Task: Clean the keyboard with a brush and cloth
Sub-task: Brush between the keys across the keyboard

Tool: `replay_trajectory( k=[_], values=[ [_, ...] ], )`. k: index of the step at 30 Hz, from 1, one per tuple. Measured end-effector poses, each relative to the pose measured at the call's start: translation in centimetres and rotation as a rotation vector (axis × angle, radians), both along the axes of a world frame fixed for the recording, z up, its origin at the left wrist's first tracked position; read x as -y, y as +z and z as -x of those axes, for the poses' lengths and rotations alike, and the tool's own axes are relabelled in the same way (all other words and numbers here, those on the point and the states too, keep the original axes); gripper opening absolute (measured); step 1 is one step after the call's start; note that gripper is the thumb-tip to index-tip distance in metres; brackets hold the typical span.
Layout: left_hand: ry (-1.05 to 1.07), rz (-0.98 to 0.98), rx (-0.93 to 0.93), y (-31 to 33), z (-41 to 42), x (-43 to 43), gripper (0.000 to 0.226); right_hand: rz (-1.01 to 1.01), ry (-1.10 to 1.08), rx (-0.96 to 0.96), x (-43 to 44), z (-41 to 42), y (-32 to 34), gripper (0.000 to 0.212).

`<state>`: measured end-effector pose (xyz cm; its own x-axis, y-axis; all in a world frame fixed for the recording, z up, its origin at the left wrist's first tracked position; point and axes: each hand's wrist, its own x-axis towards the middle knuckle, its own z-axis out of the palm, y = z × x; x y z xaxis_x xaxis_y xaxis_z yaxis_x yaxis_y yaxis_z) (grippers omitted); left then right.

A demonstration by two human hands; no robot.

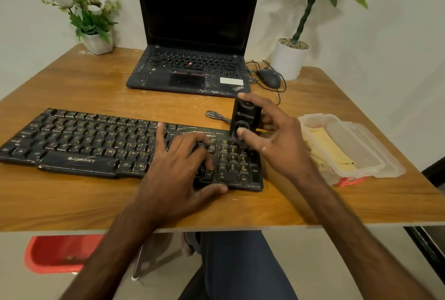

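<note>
A black, worn keyboard point(84, 140) lies across the wooden table point(96, 203). My left hand point(178, 167) rests flat on its right half, fingers spread over the keys and thumb hooked on the front edge. My right hand point(272, 136) grips a small black upright device point(244, 119) with two round parts, standing over the keyboard's number pad. A yellow cloth point(330, 148) lies at the right, partly under a clear plastic box point(356, 150). No brush bristles are visible.
A black laptop point(192, 59) stands open behind the keyboard. A wired mouse point(269, 77) and white plant pot point(289, 59) sit at back right, a flower pot point(97, 42) at back left. A red stool point(60, 254) stands below the table's front edge.
</note>
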<state>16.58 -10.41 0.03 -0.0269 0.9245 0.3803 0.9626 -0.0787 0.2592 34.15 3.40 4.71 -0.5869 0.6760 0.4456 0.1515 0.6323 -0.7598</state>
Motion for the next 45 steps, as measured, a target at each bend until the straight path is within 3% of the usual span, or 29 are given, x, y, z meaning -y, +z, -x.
replay_trajectory(
  k=[3, 6, 9, 13, 24, 28, 31, 36, 40, 45],
  values=[
    [-0.002, -0.004, -0.007, 0.0, 0.1, 0.0, 0.06, -0.021, 0.146, 0.038, 1.9, -0.6, -0.3, 0.06],
    [-0.003, 0.002, -0.01, 0.0, 0.1, 0.0, 0.061, -0.056, 0.032, 0.038, 0.0, -0.6, -0.1, 0.061],
    [0.0, 0.011, -0.005, 0.0, 0.0, -0.1, 0.06, 0.041, -0.057, -0.046, -1.6, -0.7, 0.4, 0.064],
    [-0.005, -0.015, 0.001, 0.0, 0.1, -0.1, 0.058, 0.321, 0.095, -0.229, 0.1, -0.7, 0.1, 0.068],
    [0.074, -0.013, -0.259, -0.1, -2.1, -1.3, 0.066, 0.559, 0.016, -0.362, 0.5, 0.6, -0.3, 0.065],
    [0.05, 0.009, -0.211, 1.3, -1.7, -0.8, 0.074, 0.584, 0.003, -0.407, 0.3, 0.9, 0.1, 0.066],
    [0.143, 0.084, -0.082, 3.0, 2.2, 0.2, 0.1, 0.526, -0.004, -0.362, -0.6, 1.1, 0.1, 0.066],
    [0.145, 0.417, -0.119, 4.3, 7.9, 0.5, 0.134, 0.3, -0.049, -0.201, -1.4, 3.4, 0.7, 0.065],
    [0.08, 0.627, 0.004, 5.7, 8.4, -1.0, 0.152, 0.146, 0.024, -0.045, -0.4, 6.7, 1.4, 0.066],
    [0.102, 0.707, -0.054, 6.1, 7.2, -1.5, 0.157, -0.145, 0.059, 0.145, -0.5, 8.8, 1.2, 0.065]
  ],
)
